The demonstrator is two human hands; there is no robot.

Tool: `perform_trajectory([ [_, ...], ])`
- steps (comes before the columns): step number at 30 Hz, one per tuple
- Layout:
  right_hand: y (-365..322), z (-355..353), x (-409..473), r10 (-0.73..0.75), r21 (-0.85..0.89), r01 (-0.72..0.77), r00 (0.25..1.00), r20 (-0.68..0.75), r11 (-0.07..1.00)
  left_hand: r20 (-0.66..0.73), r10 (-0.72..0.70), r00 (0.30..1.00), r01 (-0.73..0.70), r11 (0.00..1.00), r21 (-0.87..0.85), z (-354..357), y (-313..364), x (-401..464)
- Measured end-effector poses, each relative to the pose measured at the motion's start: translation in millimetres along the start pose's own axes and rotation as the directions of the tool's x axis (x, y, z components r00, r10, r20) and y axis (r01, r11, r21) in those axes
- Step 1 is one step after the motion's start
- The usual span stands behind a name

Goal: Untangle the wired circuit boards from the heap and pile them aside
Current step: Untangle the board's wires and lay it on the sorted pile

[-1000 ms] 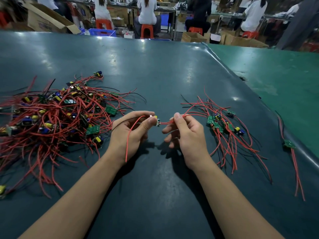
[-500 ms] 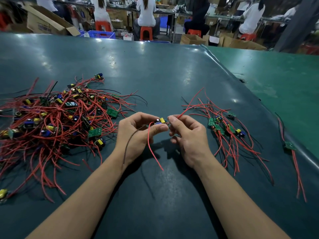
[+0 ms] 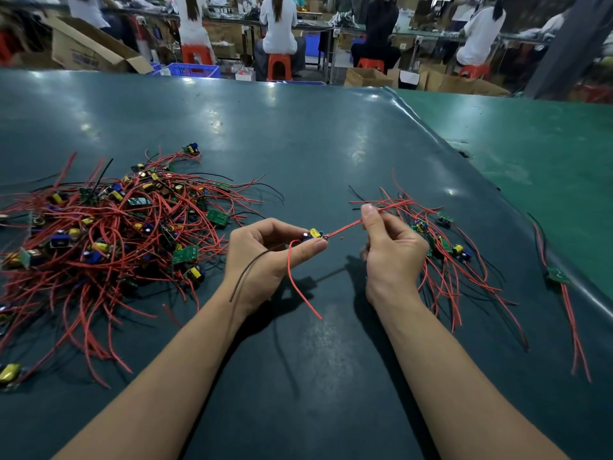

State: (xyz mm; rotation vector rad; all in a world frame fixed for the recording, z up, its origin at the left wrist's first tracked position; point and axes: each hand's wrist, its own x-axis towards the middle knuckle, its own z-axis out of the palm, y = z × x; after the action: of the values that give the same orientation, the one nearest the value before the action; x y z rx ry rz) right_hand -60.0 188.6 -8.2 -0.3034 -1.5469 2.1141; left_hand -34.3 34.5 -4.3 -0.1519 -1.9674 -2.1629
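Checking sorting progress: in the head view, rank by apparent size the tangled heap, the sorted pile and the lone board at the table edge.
1. Tangled heap of red-wired circuit boards.
2. Smaller sorted pile of red-wired boards.
3. Lone green board with red wires.

Glossy smooth table mat [image 3: 298, 134], red-sheathed wires [image 3: 109, 247]

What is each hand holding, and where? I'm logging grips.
Left hand pinches the circuit board itself; right hand pinches its red wires partway along.
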Motion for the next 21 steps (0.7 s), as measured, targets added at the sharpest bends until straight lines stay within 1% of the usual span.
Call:
perform_trajectory([
  [3, 0, -7, 9, 0.065, 0.113, -0.051, 0.991, -0.118, 0.992, 0.031, 0.0, 1.0, 0.0, 1.0, 0.006, 1, 0, -2],
  [6, 2, -9, 12, 0.049, 0.062, -0.04, 0.987, -0.153, 0.997, 0.024, 0.005, 1.0, -0.005, 1.0, -0.002, 0, 0, -2],
  [8, 2, -8, 13, 0.036, 0.034, -0.031, 0.991, -0.132, 0.999, 0.026, 0.005, 1.0, -0.004, 1.0, -0.012, -2, -1, -1],
  [11, 1, -7, 13, 0.024, 0.078, -0.022, 0.999, -0.022, 0.997, 0.03, -0.003, 1.0, 0.004, 0.998, -0.061, -3, 0, -2],
  [14, 1, -9, 10, 0.089, 0.11, -0.098, 0.992, 0.084, 0.989, 0.003, -0.012, 1.0, 0.013, 0.995, -0.101, -5, 0, -2],
  [16, 0, -10, 8, 0.131, 0.109, -0.144, 0.984, 0.121, 0.984, -0.016, -0.02, 1.0, 0.018, 0.994, -0.111, -7, -1, -1],
  [18, 0, -11, 9, 0.104, 0.08, -0.11, 0.992, 0.076, 0.991, -0.017, -0.016, 1.0, 0.014, 0.994, -0.112, -7, 0, -1],
  [21, 2, -14, 9, -0.013, -0.055, 0.012, 1.0, -0.009, 0.998, -0.02, -0.006, 1.0, 0.004, 0.993, -0.114, -6, -1, -1],
])
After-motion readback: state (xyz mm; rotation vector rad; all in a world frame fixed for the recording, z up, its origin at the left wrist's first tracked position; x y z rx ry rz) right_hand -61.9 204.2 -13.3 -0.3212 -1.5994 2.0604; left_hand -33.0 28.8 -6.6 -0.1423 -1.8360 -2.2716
